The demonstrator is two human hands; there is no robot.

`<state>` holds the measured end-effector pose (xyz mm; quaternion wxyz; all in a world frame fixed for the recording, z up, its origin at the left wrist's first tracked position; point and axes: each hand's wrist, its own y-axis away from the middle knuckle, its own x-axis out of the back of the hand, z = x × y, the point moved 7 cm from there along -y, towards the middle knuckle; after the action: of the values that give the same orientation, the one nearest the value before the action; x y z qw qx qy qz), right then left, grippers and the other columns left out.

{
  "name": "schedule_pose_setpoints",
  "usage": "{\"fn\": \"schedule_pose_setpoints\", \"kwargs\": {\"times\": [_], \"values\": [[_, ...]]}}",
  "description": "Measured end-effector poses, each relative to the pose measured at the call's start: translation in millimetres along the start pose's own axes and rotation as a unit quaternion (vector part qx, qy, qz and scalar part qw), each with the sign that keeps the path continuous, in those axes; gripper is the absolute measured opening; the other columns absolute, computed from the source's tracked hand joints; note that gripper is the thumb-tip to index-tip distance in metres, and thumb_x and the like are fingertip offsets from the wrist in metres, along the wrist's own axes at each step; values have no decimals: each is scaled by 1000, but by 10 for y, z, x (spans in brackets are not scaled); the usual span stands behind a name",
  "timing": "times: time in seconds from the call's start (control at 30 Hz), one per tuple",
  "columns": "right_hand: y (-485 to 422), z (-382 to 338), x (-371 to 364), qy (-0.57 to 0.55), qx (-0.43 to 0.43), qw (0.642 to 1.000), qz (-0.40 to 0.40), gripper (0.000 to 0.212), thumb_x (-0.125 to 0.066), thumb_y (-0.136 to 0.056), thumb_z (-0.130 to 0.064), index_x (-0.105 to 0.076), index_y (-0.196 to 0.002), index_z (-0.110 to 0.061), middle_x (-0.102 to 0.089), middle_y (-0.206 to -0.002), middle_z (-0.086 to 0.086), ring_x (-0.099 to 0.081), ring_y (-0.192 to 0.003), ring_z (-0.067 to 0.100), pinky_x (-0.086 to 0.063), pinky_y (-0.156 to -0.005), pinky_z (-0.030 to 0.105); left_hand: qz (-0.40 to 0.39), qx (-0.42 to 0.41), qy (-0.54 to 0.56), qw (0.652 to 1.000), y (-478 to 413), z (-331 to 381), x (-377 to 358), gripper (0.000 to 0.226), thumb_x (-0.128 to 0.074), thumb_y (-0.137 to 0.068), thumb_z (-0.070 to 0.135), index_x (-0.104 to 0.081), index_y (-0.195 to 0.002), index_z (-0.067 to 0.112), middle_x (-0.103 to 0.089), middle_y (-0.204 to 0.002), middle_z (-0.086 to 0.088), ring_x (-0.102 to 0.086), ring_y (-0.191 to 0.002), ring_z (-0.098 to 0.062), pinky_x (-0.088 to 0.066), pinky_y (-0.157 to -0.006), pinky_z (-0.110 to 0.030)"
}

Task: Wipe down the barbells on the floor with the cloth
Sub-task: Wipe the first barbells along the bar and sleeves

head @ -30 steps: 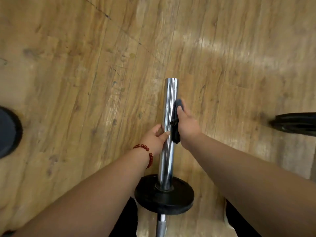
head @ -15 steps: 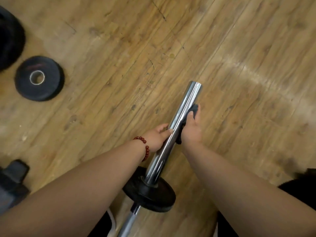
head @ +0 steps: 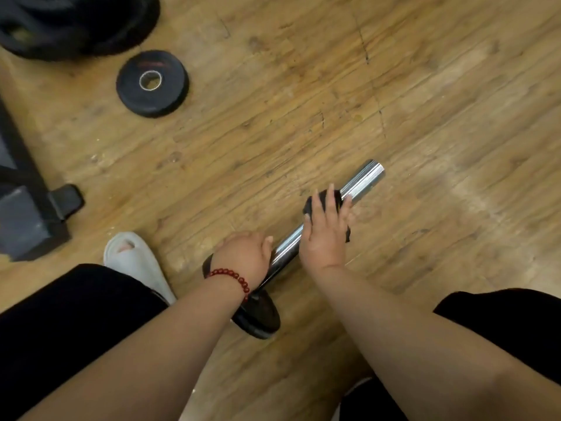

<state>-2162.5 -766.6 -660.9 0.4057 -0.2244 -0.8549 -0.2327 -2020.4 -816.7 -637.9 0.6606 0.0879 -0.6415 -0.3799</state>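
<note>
Wiping: right hand (head: 323, 235), fingers spread flat, presses black cloth (head: 323, 197) on chrome barbell sleeve (head: 362, 177).
Gripping: left hand (head: 243, 253) wraps barbell sleeve.
Hidden: weight plate (head: 258, 317) partly behind left wrist.

Watching remotely through the head camera, I saw that the left hand (head: 243, 253) and the right hand (head: 323, 235) were bare, as were both forearms right up to the edge of view. The one thing worn on them was a bracelet (head: 230, 276) of round, dark red beads strung around the left wrist. Loose, plain black trousers (head: 60, 323) covered both legs, and the left foot wore a pale grey-white open-toed slipper (head: 133, 262) with a wide strap, toes showing through its front opening.
</note>
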Motion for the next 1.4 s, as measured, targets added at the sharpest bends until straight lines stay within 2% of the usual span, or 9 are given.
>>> {"fn": "schedule_pose_setpoints", "kwargs": {"times": [0.2, 0.3, 0.4, 0.5, 0.7, 0.9, 1.1, 1.27, 1.4], "values": [[-150, 45, 165, 163, 114, 977, -83, 46, -28, -104, -30, -33, -148, -21, -22, -158, 2, 2, -148, 26, 5, -118, 41, 45, 87, 64, 993, 381, -190, 59, 43, -21, -103, 37, -47, -134, 22, -55, -126, -5, -44, -119, -24, -33, -99, -35], [6, -99, 52, 175, 164, 967, -88, 45, -27, -100, -30, -55, -132, -17, -47, -144, 4, -22, -144, 31, -13, -117, 46, 96, 116, 87, 985, 555, -288, -12, 43, -28, -101, 36, -46, -137, 21, -48, -136, -3, -35, -130, -21, -25, -109, -33], [404, -333, -257, 214, 398, 875, -176, 46, -32, -91, -36, -67, -118, -22, -67, -118, -3, -54, -124, 23, -38, -105, 41, 121, 145, 112, 976, 587, -315, -54, 45, -32, -99, 32, -47, -137, 14, -38, -148, -7, -26, -138, -23, -17, -117, -33], [189, -231, -144, 197, 487, 834, -169, 42, -38, -92, -38, -67, -118, -22, -68, -115, -3, -60, -115, 22, -45, -99, 37, 133, 161, 148, 967, 561, -309, -48, 45, -32, -99, 28, -42, -140, 13, -31, -152, -7, -22, -140, -24, -15, -117, -31], [-203, -191, 152, 172, 336, 919, -109, 37, -38, -88, -33, -72, -91, -18, -71, -87, 0, -65, -85, 27, -31, -84, 34, 162, 158, 177, 958, 575, -313, -46, 46, -31, -100, 23, -38, -144, 11, -32, -152, -5, -24, -140, -21, -10, -115, -25], [204, -599, -326, 231, 414, 747, -466, 41, -40, -100, -39, -45, -141, -33, -53, -140, 0, -49, -125, 21, -36, -96, 28, 202, 125, 198, 951, 713, -215, -80, 46, -33, -100, 18, -35, -144, 6, -30, -153, -6, -18, -142, -20, 12, -103, -7], [-147, -449, -325, 236, 242, 762, -552, 38, -50, -97, -35, -53, -135, -35, -51, -140, -4, -47, -126, 20, -35, -103, 28, 190, 170, 394, 883, 766, -399, -195, 51, -40, -99, 12, -27, -149, 15, -23, -155, 1, -16, -142, -10, -5, -108, -13], [208, -745, -696, 247, 232, 698, -631, 39, -48, -99, -28, -51, -138, -21, -47, -144, 1, -43, -128, 21, -31, -100, 23, 198, 224, 504, 810, 771, -467, -271, 51, -41, -99, 13, -30, -148, 20, -24, -155, 7, -22, -140, -6, -16, -115, -23], [-275, -406, -582, 265, 143, 705, -642, 38, -59, -88, -46, -64, -122, -32, -57, -133, -3, -53, -117, 21, -34, -109, 38, 200, 213, 508, 810, 800, -418, -364, 44, -37, -102, 20, -35, -146, 21, -23, -151, 15, -20, -126, 11, -14, -106, -10]]}}
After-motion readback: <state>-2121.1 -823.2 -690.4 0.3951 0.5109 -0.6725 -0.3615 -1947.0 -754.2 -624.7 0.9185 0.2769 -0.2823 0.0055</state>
